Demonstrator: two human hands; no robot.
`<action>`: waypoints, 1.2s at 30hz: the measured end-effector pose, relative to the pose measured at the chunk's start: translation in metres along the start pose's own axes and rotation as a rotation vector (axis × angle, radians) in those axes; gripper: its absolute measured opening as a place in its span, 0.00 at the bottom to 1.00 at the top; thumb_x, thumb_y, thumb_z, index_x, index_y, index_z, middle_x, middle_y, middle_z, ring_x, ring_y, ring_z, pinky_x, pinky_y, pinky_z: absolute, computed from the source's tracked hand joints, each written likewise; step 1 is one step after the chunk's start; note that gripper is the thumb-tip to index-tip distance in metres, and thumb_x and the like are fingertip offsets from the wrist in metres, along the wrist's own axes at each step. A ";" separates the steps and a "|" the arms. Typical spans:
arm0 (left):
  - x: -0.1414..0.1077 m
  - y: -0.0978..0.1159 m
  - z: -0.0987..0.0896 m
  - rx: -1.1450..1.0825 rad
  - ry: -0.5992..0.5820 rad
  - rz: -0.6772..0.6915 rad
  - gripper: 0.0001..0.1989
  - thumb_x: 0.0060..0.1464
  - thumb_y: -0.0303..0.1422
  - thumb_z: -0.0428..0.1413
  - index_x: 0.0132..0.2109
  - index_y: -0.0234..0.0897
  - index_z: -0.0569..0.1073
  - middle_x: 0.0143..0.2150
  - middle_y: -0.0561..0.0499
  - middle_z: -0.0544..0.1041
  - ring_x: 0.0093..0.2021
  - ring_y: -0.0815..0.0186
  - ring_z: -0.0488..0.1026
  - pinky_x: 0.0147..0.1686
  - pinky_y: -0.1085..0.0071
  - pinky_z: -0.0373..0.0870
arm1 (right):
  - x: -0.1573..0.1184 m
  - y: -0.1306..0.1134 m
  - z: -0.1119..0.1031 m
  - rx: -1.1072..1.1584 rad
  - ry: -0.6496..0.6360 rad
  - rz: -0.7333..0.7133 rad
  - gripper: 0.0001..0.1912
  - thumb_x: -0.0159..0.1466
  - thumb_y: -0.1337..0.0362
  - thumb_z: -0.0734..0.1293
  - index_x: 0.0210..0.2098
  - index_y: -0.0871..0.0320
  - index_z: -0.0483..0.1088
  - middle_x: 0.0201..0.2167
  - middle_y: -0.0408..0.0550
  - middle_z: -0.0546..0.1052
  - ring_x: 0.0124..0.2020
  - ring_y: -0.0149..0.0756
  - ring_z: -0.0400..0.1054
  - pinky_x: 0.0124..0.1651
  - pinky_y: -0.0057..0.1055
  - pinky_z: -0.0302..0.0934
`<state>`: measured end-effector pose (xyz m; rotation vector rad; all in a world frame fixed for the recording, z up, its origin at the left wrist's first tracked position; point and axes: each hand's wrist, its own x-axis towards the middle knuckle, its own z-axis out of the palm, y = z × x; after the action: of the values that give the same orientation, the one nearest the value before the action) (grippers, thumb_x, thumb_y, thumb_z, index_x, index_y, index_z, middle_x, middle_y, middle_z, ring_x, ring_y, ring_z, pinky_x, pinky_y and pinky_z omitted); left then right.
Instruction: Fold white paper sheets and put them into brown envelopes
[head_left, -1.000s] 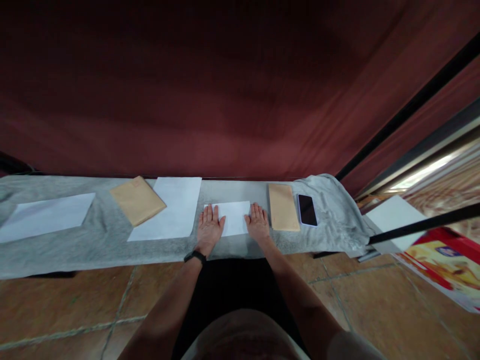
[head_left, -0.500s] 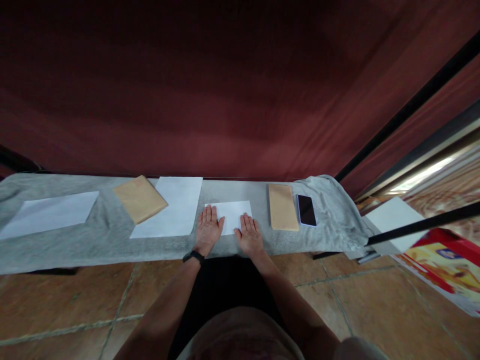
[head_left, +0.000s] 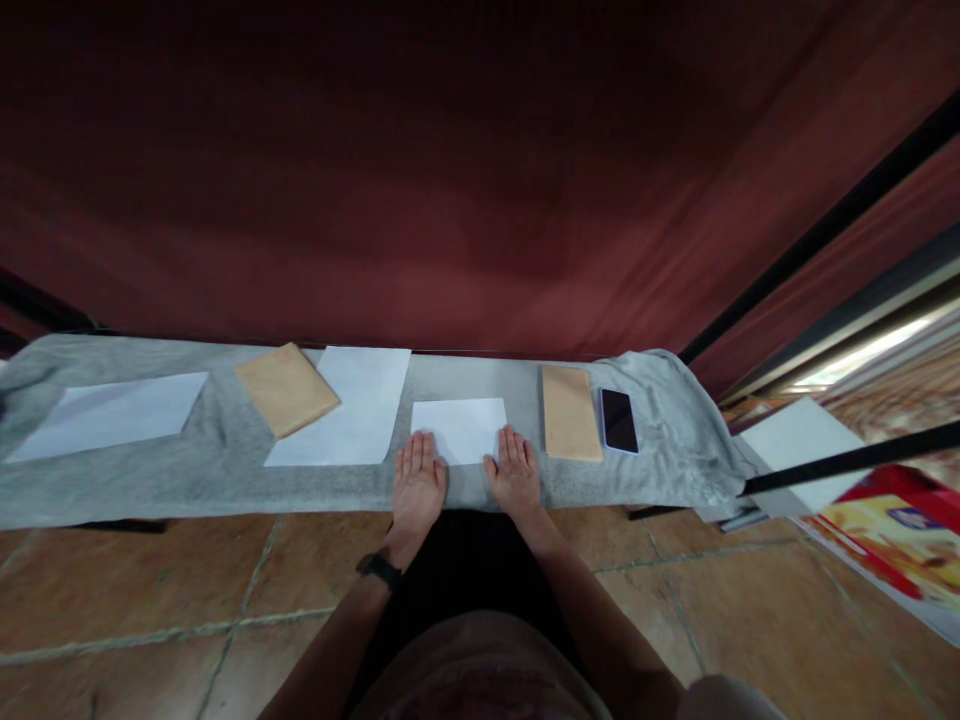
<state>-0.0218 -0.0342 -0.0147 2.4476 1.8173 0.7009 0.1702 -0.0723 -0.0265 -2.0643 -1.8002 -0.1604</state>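
Since the earlier frame, the left hand (head_left: 418,488) has withdrawn nearer the table's (head_left: 660,440) front edge; the right hand (head_left: 516,480) has shifted rightward. Fingers: extended, slightly spread. The small paper sheet (head_left: 463,430) lies between, long axis parallel to that edge, no distinguishable leading end. Apparent step: flattening; requires even pressure next.

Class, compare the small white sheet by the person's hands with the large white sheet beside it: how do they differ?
The small white sheet looks clearly smaller than the large white sheet.
Fingers of the left hand and right hand overlap the small sheet's edges; neither hand touches the large sheet.
A brown envelope partly covers the large sheet, but not the small one.
Both lie flat on grey cloth.
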 end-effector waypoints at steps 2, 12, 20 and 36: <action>0.000 0.017 0.001 -0.027 -0.047 0.097 0.30 0.68 0.34 0.41 0.73 0.30 0.55 0.74 0.40 0.59 0.75 0.55 0.53 0.72 0.52 0.53 | 0.000 0.000 -0.001 0.000 -0.002 -0.001 0.31 0.74 0.56 0.57 0.70 0.69 0.58 0.70 0.63 0.62 0.69 0.51 0.58 0.71 0.50 0.48; -0.002 0.038 0.012 0.004 -0.110 0.110 0.30 0.68 0.35 0.41 0.71 0.24 0.58 0.73 0.35 0.58 0.74 0.53 0.53 0.71 0.53 0.53 | -0.001 -0.001 -0.003 0.018 0.007 -0.006 0.30 0.73 0.58 0.59 0.70 0.69 0.59 0.69 0.64 0.63 0.69 0.51 0.59 0.71 0.51 0.49; 0.008 0.018 0.009 0.058 -0.144 -0.017 0.31 0.69 0.38 0.40 0.71 0.21 0.57 0.73 0.31 0.57 0.74 0.49 0.53 0.71 0.48 0.53 | 0.001 -0.002 -0.010 0.020 -0.007 -0.008 0.31 0.74 0.57 0.58 0.70 0.70 0.58 0.69 0.64 0.63 0.69 0.52 0.58 0.71 0.51 0.49; 0.098 0.061 0.042 0.049 -0.329 0.241 0.30 0.70 0.42 0.39 0.73 0.35 0.57 0.75 0.43 0.56 0.76 0.53 0.46 0.73 0.48 0.42 | 0.002 -0.003 -0.009 0.011 -0.028 0.006 0.29 0.74 0.58 0.57 0.70 0.67 0.59 0.69 0.62 0.63 0.70 0.49 0.57 0.72 0.49 0.47</action>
<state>0.0701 0.0460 -0.0021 2.6478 1.4550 0.2376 0.1691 -0.0740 -0.0166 -2.0736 -1.8068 -0.1200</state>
